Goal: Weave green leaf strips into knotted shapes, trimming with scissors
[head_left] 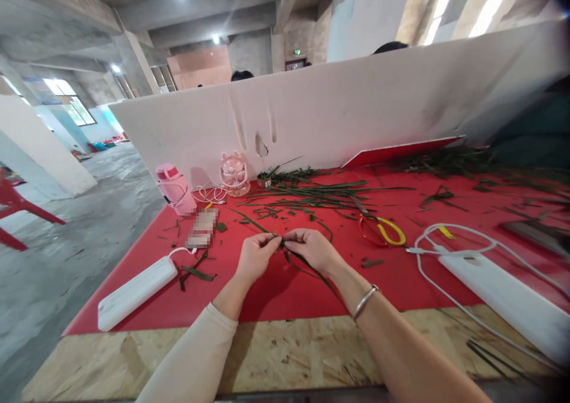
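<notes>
My left hand (257, 256) and my right hand (312, 248) meet over the red table covering (249, 302). Both pinch the middle of a small piece made of green leaf strips (318, 275), whose long ends trail to the upper left and lower right. The fingertips hide most of the middle. Behind my hands lies a pile of long green strips (312, 195) with short cut bits around it. Scissors with yellow and red handles (385, 231) rest to the right of my right hand.
A white power bank (138, 292) lies left, a larger white one (507, 302) right with a looped cable. A pink bottle (176, 192) and a pink clear cup (234, 174) stand at the back left, before a white partition (320, 112). More leaves (449, 159) lie back right.
</notes>
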`<state>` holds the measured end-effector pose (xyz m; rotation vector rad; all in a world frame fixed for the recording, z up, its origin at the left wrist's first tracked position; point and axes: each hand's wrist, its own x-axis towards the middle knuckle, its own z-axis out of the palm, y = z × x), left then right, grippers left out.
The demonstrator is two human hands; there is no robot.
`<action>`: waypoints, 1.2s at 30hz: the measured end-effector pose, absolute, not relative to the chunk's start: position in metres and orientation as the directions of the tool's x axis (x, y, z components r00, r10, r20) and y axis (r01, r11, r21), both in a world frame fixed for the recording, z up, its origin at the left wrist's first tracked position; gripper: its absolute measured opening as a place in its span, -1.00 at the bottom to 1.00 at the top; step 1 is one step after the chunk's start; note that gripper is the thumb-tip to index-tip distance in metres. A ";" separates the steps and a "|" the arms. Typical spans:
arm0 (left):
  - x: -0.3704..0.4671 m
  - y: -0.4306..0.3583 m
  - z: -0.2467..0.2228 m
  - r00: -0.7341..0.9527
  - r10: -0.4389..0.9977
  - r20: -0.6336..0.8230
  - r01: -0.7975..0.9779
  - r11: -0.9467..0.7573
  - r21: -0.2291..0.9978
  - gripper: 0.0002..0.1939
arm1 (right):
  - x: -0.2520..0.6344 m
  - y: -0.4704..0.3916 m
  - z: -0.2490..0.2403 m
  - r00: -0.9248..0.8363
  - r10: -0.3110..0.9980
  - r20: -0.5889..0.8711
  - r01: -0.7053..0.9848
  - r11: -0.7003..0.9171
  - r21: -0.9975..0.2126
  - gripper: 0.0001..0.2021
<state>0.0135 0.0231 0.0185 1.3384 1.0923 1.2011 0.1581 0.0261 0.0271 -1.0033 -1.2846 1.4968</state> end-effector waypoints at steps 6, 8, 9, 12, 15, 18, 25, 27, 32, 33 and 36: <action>0.016 0.021 0.022 0.137 0.988 0.067 -0.095 -0.054 0.994 -0.76 | 0.158 0.028 0.022 -0.233 0.969 0.078 -0.002 0.079 -0.997 -0.84; 0.018 0.020 0.022 0.108 0.993 0.055 -0.155 -0.038 0.987 -0.77 | 0.156 0.028 0.019 -0.201 0.972 0.123 0.075 0.140 -0.987 -0.82; 0.018 0.020 0.022 0.087 0.995 0.050 -0.188 -0.033 0.982 -0.77 | 0.155 0.028 0.017 -0.183 0.973 0.143 0.130 0.169 -0.977 -0.80; 0.019 0.020 0.020 0.043 0.999 0.034 -0.266 -0.022 0.964 -0.77 | 0.153 0.026 0.015 -0.124 0.972 0.200 0.304 0.229 -0.925 -0.76; 0.019 0.021 0.018 0.042 0.999 0.022 -0.280 -0.009 0.960 -0.74 | 0.153 0.024 0.017 -0.119 0.966 0.228 0.376 0.257 -0.891 -0.76; 0.019 0.022 0.016 0.008 0.999 0.043 -0.233 -0.040 0.972 -0.73 | 0.154 0.023 0.019 -0.124 0.957 0.263 0.369 0.291 -0.883 -0.80; 0.019 0.025 0.012 -0.067 0.981 0.180 -0.040 -0.183 0.982 -0.79 | 0.152 0.026 0.014 0.010 0.977 0.213 0.248 0.203 -0.947 -0.69; 0.018 0.026 0.011 -0.065 0.983 0.174 -0.030 -0.177 0.984 -0.79 | 0.153 0.026 0.015 -0.014 0.979 0.205 0.314 0.199 -0.928 -0.71; 0.016 0.025 0.012 -0.036 0.978 0.205 -0.024 -0.206 0.978 -0.73 | 0.156 0.025 0.018 -0.220 0.962 0.159 0.357 0.231 -0.905 -0.79; 0.016 0.024 0.013 -0.033 0.976 0.213 -0.015 -0.214 0.977 -0.73 | 0.156 0.025 0.017 -0.227 0.962 0.153 0.336 0.225 -0.914 -0.79; 0.017 0.022 0.014 -0.028 0.974 0.225 0.010 -0.224 0.974 -0.74 | 0.155 0.026 0.016 -0.175 0.974 0.146 0.238 0.186 -0.953 -0.82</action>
